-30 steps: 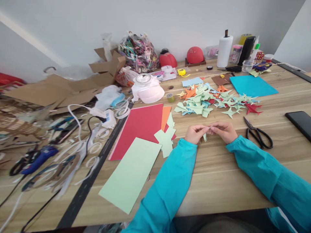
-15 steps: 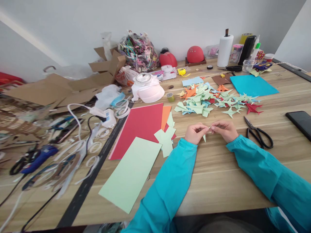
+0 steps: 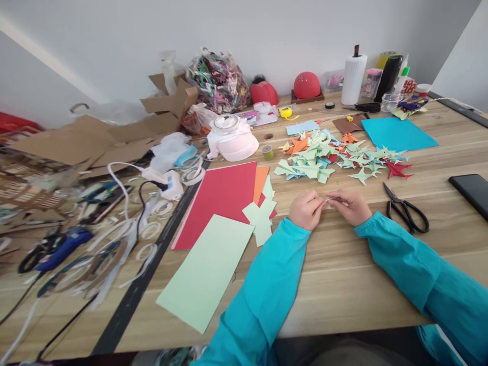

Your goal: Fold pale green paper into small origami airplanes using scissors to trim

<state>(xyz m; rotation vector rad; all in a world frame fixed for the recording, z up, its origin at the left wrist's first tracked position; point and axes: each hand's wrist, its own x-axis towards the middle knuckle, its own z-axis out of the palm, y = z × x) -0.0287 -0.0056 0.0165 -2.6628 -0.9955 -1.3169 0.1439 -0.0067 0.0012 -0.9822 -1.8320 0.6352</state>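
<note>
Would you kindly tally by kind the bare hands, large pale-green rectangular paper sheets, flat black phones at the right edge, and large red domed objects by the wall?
Bare hands, left hand and right hand: 2
Large pale-green sheet: 1
Black phone: 1
Red domed objects: 2
Total: 6

The table (image 3: 343, 284) is smooth, wood-grained, with a faint sheen. The near left sheet (image 3: 206, 274) is flat matt paper; the stars (image 3: 362, 176), creased matt paper; the pinched scrap (image 3: 327, 200) is too small to judge. On the right, the scissors (image 3: 400, 201) have dull metal blades, the phone (image 3: 473, 192) a smooth face. Far left, the box (image 3: 183, 103) is matt cardboard, the bag (image 3: 219, 84) shiny wrinkled plastic.
</note>
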